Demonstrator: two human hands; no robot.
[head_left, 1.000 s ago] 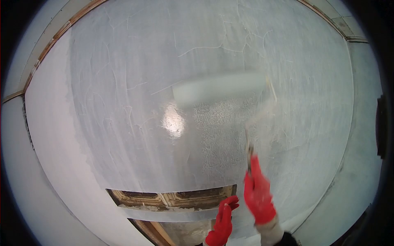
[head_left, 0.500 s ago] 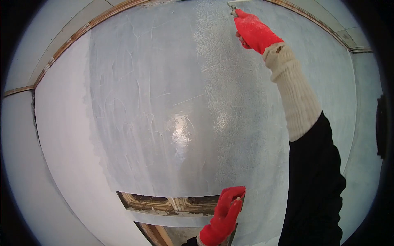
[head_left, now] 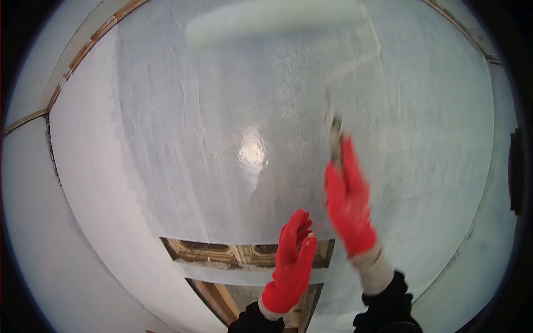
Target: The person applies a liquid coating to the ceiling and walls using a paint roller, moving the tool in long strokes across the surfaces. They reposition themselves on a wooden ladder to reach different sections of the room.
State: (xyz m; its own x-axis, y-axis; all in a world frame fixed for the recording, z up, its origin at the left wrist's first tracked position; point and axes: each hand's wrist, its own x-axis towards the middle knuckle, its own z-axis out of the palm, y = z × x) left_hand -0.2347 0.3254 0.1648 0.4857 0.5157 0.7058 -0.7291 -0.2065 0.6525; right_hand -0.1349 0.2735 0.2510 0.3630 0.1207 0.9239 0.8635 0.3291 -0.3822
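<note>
In a red glove with a cream knitted cuff, my right hand (head_left: 350,205) is closed around the handle of a paint roller (head_left: 277,23). The bent wire frame rises from the grip to a long pale sleeve at the top of the view, blurred by motion. Behind it spreads a grey-white wet-looking wall (head_left: 222,111), streaked and wrinkled, with a bright glare spot near the middle. My left hand (head_left: 290,261), also red-gloved, is raised lower down with fingers up and thumb apart. A small pale spot shows at its thumb tip. It overlaps the wall openings in this view.
Low in the wall is a narrow opening (head_left: 194,253) with worn wooden framing, above a second wood-framed opening (head_left: 208,294). A smoother white band (head_left: 89,144) runs down the left. Wooden trim (head_left: 94,41) edges the ceiling, and a dark object (head_left: 516,172) sits at far right.
My right hand has come down from the top with the roller, whose sleeve now shows. My left hand has risen slightly and moved a little left, its thumb farther from the fingers.
</note>
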